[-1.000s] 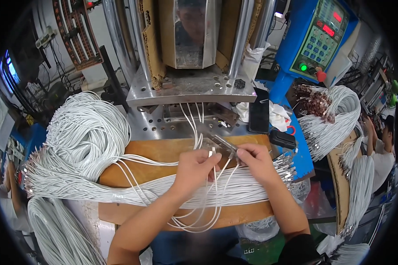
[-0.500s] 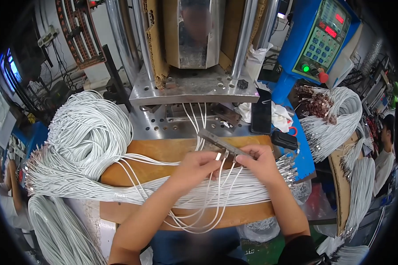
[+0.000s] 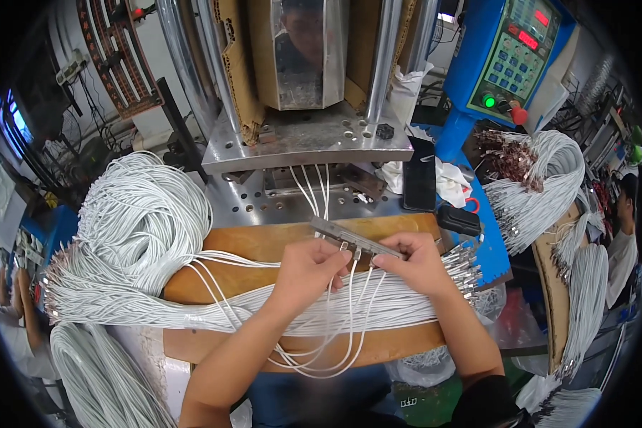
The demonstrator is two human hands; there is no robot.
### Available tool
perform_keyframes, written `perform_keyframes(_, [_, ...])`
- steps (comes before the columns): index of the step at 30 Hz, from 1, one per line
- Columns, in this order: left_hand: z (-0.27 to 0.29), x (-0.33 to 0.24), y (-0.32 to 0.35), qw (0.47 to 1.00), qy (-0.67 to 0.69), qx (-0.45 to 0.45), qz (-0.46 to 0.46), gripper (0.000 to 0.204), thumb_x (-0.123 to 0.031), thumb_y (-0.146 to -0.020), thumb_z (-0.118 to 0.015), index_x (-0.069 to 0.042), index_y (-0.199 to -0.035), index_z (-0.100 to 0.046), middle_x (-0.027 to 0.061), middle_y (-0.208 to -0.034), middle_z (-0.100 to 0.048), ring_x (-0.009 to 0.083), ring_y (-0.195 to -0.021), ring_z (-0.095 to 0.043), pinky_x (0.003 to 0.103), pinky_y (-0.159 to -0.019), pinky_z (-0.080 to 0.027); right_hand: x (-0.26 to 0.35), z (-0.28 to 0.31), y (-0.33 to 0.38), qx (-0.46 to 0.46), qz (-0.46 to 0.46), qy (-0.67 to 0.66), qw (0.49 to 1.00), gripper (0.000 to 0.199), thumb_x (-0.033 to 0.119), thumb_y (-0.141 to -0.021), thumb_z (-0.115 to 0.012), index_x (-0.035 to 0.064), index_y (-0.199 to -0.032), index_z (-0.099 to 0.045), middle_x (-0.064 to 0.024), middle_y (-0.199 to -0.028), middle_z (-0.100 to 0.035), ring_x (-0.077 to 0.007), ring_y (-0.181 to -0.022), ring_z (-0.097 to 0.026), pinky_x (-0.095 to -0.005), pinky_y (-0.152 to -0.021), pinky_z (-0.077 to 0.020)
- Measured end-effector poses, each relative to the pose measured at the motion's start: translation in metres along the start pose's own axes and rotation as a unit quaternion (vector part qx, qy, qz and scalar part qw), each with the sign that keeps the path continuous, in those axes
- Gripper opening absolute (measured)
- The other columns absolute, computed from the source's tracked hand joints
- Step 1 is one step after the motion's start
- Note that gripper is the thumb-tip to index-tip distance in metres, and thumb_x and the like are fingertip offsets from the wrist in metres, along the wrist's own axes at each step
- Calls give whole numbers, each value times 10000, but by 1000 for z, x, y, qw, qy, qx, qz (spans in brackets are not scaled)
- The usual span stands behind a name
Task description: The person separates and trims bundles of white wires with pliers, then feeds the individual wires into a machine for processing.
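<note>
Both hands meet over a wooden board (image 3: 264, 246) that lies across the bench in front of a moulding press. A narrow grey metal fixture bar (image 3: 355, 238) lies slantwise on the board's far edge. The left hand (image 3: 308, 269) has its fingers pinched together on a white cable end (image 3: 344, 247) just below the bar's near side. The right hand (image 3: 415, 262) grips the bar's right end, fingers curled shut around it. A few thin white cables (image 3: 346, 314) hang from the bar between the two hands and loop down over the board's front edge; several more run up from the bar's far side to the press plate (image 3: 307, 139).

Across the board, under both wrists, lies a flat bundle of white cables (image 3: 214, 307) whose metal plugs (image 3: 465, 267) stick out just right of the right hand. Left of the board a big coil of the same white cable (image 3: 139, 214) is heaped. Beyond the board's right corner a black phone (image 3: 420, 173) rests, with a white rag (image 3: 449, 180) beside it. Further right of the board stands a blue control box (image 3: 510, 50) with a lit display and buttons, and more cable bundles (image 3: 542, 182) hang below it. Another person (image 3: 624, 235) sits at the far right of the board.
</note>
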State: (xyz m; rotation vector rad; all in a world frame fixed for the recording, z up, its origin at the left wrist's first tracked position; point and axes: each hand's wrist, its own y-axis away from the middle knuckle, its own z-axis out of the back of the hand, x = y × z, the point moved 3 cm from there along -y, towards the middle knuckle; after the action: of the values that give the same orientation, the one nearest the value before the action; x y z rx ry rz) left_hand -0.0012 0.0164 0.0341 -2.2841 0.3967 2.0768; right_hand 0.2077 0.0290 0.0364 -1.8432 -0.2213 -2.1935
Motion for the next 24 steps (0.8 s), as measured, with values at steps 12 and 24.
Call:
perform_keyframes(12, [1, 13, 0, 996, 87, 12, 27, 133, -75, -897, -679, 35, -836, -637, 95, -699, -646, 136, -533, -581, 271, -474, -474, 4, 0, 5, 13, 17, 100, 995, 239, 49, -784, -781, -56, -983, -699, -41, -824, -698, -75, -737, -625, -220, -659, -491])
perform_keyframes(24, [38, -10, -7, 972, -183, 17, -147, 221, -95, -925, -645, 17, -1114, -620, 101, -991, -673, 174, -864, -657, 313, -713, -553, 52, 8, -9, 66, 11, 408, 911, 277, 280, -833, -708, 12, -900, -732, -179, -735, -672, -264, -643, -655, -373, -614, -508])
